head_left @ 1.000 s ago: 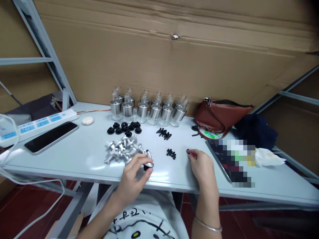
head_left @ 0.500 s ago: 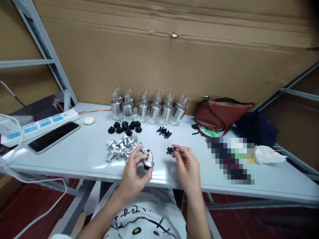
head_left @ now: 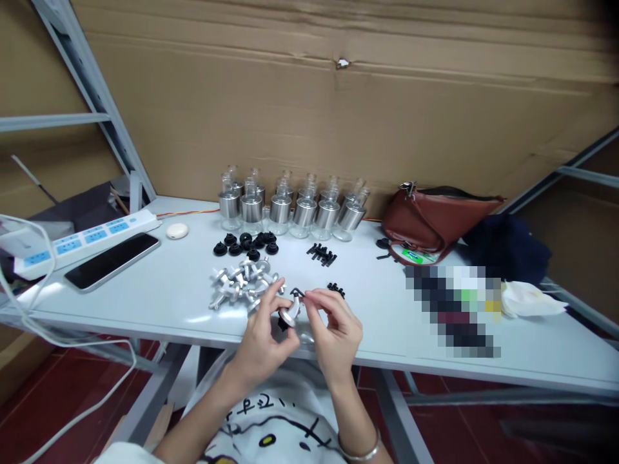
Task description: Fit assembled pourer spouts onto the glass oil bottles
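Observation:
My left hand (head_left: 267, 335) pinches a silver pourer spout (head_left: 291, 314) between thumb and fingers, with a black stopper (head_left: 283, 324) on its lower end. Closed at the spout's tip, my right hand (head_left: 336, 328) grips a small black cap (head_left: 298, 293); the fingers partly hide it. To the left of my hands lies a heap of silver pourer spouts (head_left: 236, 283). Black ribbed stoppers (head_left: 235, 249) are gathered behind that heap. Several small black pieces (head_left: 335, 290) sit just beyond my right hand, and thin black strips (head_left: 323, 254) lie farther back.
Glass bottles with metal sleeves (head_left: 280, 209) line the back of the table. At left are a phone (head_left: 113, 260), a power strip (head_left: 87, 241) and a white round case (head_left: 176, 230). A brown bag (head_left: 425, 219) and crumpled white tissue (head_left: 532, 299) are at right.
My right hand has moved left from the pile of small black pieces to the spout's tip, with a small black cap in its fingers. My left hand still holds the spout.

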The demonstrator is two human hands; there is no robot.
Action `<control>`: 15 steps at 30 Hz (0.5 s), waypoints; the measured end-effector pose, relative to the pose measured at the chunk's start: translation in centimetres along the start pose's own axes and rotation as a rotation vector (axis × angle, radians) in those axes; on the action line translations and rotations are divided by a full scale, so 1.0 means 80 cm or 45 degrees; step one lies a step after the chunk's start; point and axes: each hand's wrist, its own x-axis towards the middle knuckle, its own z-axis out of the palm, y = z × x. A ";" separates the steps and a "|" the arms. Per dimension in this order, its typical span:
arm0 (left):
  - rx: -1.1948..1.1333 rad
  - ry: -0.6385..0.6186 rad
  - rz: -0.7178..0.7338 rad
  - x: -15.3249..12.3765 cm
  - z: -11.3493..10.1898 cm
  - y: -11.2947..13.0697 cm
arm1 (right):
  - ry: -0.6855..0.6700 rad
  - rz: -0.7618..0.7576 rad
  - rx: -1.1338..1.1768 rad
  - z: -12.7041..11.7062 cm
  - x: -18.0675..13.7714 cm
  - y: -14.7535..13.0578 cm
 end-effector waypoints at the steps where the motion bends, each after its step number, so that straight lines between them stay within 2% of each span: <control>1: -0.004 -0.003 -0.006 0.000 0.000 -0.001 | -0.002 -0.017 -0.003 0.000 0.000 0.000; 8: 0.019 0.011 -0.030 -0.002 0.000 -0.003 | 0.041 -0.131 0.000 0.000 -0.004 0.002; 15: 0.013 0.002 -0.045 -0.001 -0.002 -0.004 | 0.111 -0.116 0.059 0.001 -0.004 0.004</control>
